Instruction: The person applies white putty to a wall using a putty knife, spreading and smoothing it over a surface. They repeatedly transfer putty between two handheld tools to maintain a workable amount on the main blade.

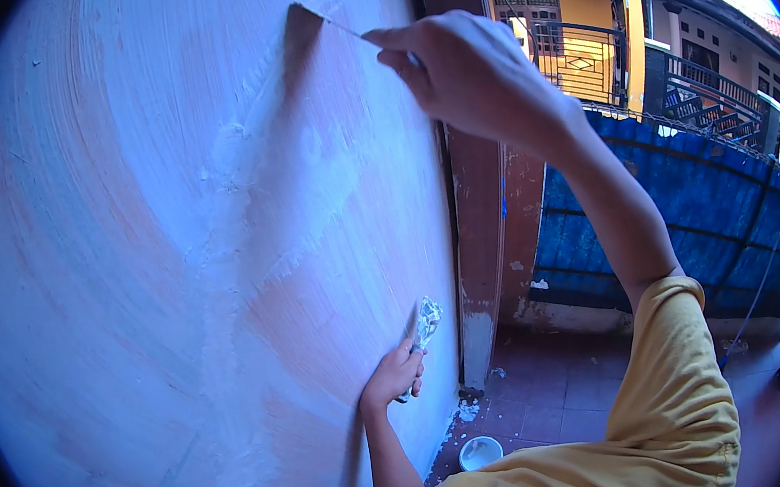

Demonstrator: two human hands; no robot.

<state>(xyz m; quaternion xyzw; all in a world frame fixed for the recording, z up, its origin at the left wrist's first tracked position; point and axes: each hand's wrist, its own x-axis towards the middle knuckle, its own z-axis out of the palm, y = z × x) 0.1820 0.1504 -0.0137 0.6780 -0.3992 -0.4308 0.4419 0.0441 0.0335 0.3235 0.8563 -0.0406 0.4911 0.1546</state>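
High on the plastered wall, my right hand pinches a putty knife, its blade against the surface and casting a long shadow. Rough patches and ridges of white filler run down the wall below the blade. Lower down, close to the wall, my left hand is closed around the handle of a second putty knife. White paste is heaped on that one's blade. My fingers partly hide both handles.
A white tub stands on the dark tiled floor, with white crumbs scattered beside the wall. A brown door frame borders the wall. To the right are a blue corrugated fence and houses with railings.
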